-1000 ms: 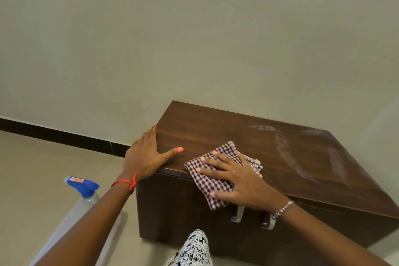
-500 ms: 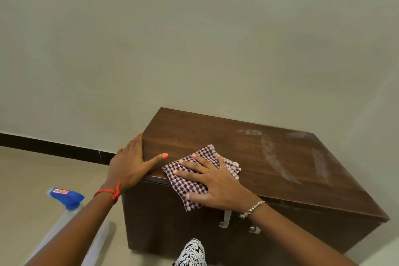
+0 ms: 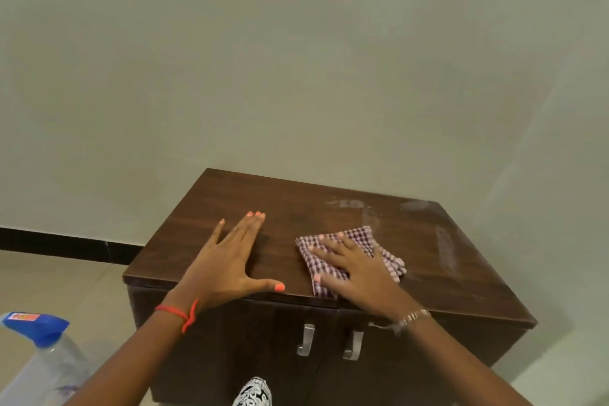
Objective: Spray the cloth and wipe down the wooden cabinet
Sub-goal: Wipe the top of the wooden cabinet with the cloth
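A low dark wooden cabinet (image 3: 250,194) stands against the wall, with pale wet streaks on the right of its top. A folded purple-and-white checked cloth (image 3: 362,237) lies on the top near the front edge. My right hand (image 3: 359,273) presses flat on the cloth, fingers spread. My left hand (image 3: 227,264) rests flat on the bare top to the left of the cloth, fingers apart, holding nothing. A clear spray bottle (image 3: 43,349) with a blue trigger head stands on the floor at lower left.
Two metal handles (image 3: 306,343) hang on the cabinet's front doors. A plain wall rises right behind the cabinet, with a black skirting strip (image 3: 52,244) at left. Tiled floor surrounds it. A patterned piece of clothing (image 3: 253,394) shows at the bottom edge.
My right hand has slid the cloth from the front left corner toward the middle of the top. My left hand has moved from the left edge onto the top surface.
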Available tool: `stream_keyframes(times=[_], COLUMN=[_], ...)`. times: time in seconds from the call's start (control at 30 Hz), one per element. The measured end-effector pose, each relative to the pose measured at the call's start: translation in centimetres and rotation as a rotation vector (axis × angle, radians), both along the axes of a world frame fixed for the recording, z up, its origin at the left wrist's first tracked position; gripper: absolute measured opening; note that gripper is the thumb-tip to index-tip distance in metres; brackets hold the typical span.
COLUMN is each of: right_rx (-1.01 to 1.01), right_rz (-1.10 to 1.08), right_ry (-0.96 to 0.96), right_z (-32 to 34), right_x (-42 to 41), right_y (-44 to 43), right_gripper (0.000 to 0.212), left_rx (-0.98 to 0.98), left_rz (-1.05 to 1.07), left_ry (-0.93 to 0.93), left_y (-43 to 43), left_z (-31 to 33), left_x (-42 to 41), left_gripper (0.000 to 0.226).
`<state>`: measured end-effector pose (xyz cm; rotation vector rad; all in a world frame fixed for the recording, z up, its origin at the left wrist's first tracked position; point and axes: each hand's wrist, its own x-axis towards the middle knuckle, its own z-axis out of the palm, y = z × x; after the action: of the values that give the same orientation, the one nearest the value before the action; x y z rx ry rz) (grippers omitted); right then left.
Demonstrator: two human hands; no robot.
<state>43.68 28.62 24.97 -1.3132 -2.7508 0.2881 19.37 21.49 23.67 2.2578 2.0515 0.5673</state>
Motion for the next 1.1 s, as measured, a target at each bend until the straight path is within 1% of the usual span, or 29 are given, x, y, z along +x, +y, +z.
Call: stream_keyframes(times=[0.1, 0.2, 0.27, 0.37, 0.43, 0.5, 0.6, 0.67, 0.77, 0.83, 0.9, 0.97, 1.03, 1.1], right_rx=[0.021, -0.018, -0.002, 0.022, 0.024, 0.003, -0.024, -0.048, -0.002, 0.018, 0.010, -0.002, 0.006, -0.007], right_rz=[0.036, -0.095, -0.206, -0.327, -0.292, -0.161, 0.018, 0.002, -0.167, -0.281, -0.346, -0.327, -0.222, -0.084], right_ry=[0.024, 0.045, 0.040, -0.023, -0.037, -0.020, 0.043, 0.107, 0.110, 0.079, 0.039, 0.020, 0.032, 0.051], right_z=[-0.5, -0.1, 0.0, 0.0, -0.1, 0.0, 0.0, 0.2, 0.1, 0.2, 0.1, -0.4, -0.7, -0.5], right_x=[4.3, 7.4, 7.4, 4.1, 1.0, -0.9, 0.4, 2.7, 5.0, 4.1, 1.7, -1.4, -3.6, -3.8], right_y=[-2.4, -0.6, 2.4, 6.8, 8.1, 7.4, 4.6, 4.0, 7.2, 10.6, 13.7, 15.8, 15.7, 14.1], right_gripper=[0.055, 0.065, 0.062, 0.057, 0.057, 0.054, 0.049, 0.048, 0.055, 0.056, 0.054, 0.055, 0.054, 0.052], left_rx=[-0.062, -0.097, -0.104, -0.125, -0.127, -0.127, -0.161, -0.160, -0.171, -0.179, -0.191, -0.203, -0.199, -0.206], left_rz=[-0.034, -0.054, -0.051, -0.033, -0.022, -0.009, 0.023, 0.025, 0.032, 0.033, 0.036, 0.036, 0.033, 0.032], left_ry=[0.019, 0.006, 0.003, -0.012, -0.026, -0.029, -0.036, -0.039, -0.025, -0.017, -0.019, -0.023, -0.021, -0.012], left_y=[-0.2, -0.2, -0.3, -0.3, -0.5, -0.6, -1.0, -1.1, -1.0, -0.9, -0.9, -0.9, -0.9, -0.8], left_z=[0.1, 0.2, 0.3, 0.6, 0.9, 1.2, 1.8, 1.9, 1.9, 1.9, 1.9, 1.9, 1.9, 1.8], left_x=[-0.2, -0.1, 0.0, 0.2, 0.3, 0.6, 1.0, 1.1, 1.0, 1.0, 1.0, 1.0, 0.8, 0.8], left_gripper=[0.120, 0.122, 0.122, 0.121, 0.121, 0.120, 0.118, 0.118, 0.119, 0.119, 0.118, 0.117, 0.118, 0.119])
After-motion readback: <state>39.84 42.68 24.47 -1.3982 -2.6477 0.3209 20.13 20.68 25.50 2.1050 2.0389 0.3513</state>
